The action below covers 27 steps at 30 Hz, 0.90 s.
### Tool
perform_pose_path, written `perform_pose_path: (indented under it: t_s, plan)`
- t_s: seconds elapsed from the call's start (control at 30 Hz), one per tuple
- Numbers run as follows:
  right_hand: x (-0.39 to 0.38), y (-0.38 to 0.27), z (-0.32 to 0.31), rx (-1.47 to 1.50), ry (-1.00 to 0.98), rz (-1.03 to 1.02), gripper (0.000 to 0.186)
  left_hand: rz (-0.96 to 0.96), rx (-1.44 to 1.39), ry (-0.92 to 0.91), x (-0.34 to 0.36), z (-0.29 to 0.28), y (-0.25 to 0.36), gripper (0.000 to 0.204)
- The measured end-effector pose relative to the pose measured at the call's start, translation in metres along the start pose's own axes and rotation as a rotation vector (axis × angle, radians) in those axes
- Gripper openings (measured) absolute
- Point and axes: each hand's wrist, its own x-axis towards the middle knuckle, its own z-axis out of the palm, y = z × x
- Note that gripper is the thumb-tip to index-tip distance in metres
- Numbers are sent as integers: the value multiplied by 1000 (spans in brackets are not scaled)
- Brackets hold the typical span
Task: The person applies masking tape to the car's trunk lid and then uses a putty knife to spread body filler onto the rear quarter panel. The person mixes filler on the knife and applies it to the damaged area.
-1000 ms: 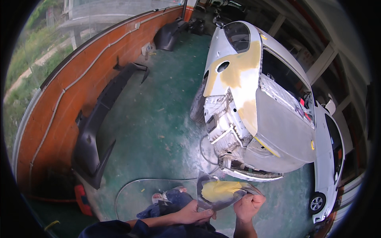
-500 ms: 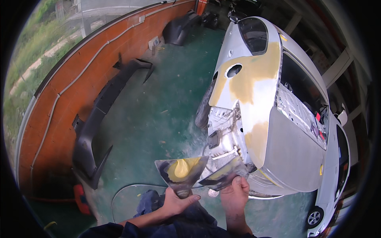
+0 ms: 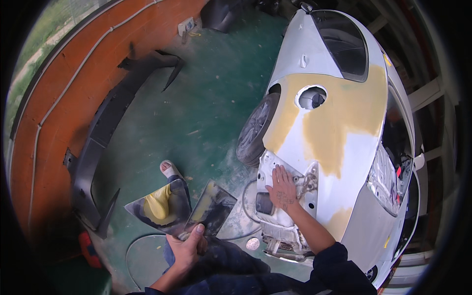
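My left hand (image 3: 184, 250) grips two putty spreaders together, its thumb pressed over their handles. One wide spreader (image 3: 180, 200) carries a lump of yellow body filler (image 3: 158, 203). The other spreader (image 3: 220, 202) is dark, with yellowish smears, and fans out to its right. My right hand (image 3: 283, 191) lies flat with fingers outstretched on the bare rear corner (image 3: 268, 164) of a silver-white car, holding nothing. Beyond it, the car's rear side panel (image 3: 361, 105) has tan filler patches around a round fuel-filler opening (image 3: 311, 97).
A black bumper cover (image 3: 110, 113) lies along the orange wall (image 3: 56, 93) on the left. The rear wheel (image 3: 256, 130) stands beyond my right hand. A hose (image 3: 129, 253) curves over the green floor (image 3: 196, 108). My foot (image 3: 170, 168) shows past the spreaders.
The second spreader has passed from my right hand into my left. My right hand has reached forward onto the car's rear corner. The view has shifted closer to the car.
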Motion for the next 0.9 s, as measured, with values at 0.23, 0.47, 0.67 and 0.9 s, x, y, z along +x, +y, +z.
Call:
perform_pose_path:
  t_s: [0.23,0.47,0.67,0.9]
  plan:
    - [196,65,69,-496,-371,-47,94,-56,75,144,211,-20,25,29]
    - [290,100,60,-365,-571,-49,98,-54,143,406,363,-24,38,28]
    - [410,165,65,-544,-517,36,89,-68,238,465,428,17,43,29]
    - [565,274,92,-730,-529,52,83,-146,494,438,475,54,31,40]
